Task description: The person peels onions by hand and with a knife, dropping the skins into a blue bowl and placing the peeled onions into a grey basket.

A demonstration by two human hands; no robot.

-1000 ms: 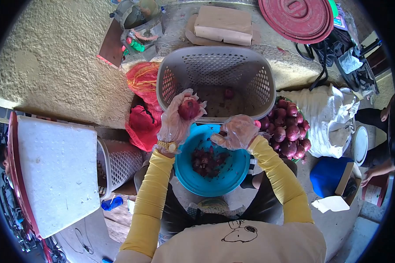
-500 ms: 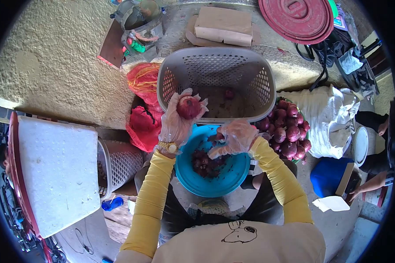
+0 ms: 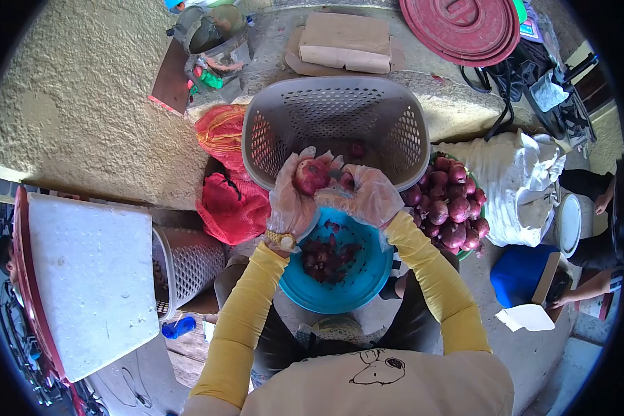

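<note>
My left hand (image 3: 292, 201), in a clear plastic glove, is closed around a red onion (image 3: 312, 177) above the near rim of a grey perforated basket (image 3: 336, 87). Close beside it is my gloved right hand (image 3: 369, 197), its fingers bent in toward the onion. Something small and dark red shows at those fingertips, too hidden to name. Below both hands stands a turquoise basin (image 3: 336, 298) with dark red onion skins (image 3: 326, 262) in it. Another red onion (image 3: 357, 149) lies inside the grey basket.
Red onions (image 3: 457, 208) are heaped at the right beside a white sack (image 3: 516, 180). A red mesh bag (image 3: 232, 208) lies left of the basket. Further left are another basket (image 3: 194, 260) and a white foam board (image 3: 90, 277). A person's arm (image 3: 582, 290) reaches in at right.
My right hand has risen from over the basin to beside the onion. My left hand, still holding the onion, has shifted slightly right. The whole view has shifted a little.
</note>
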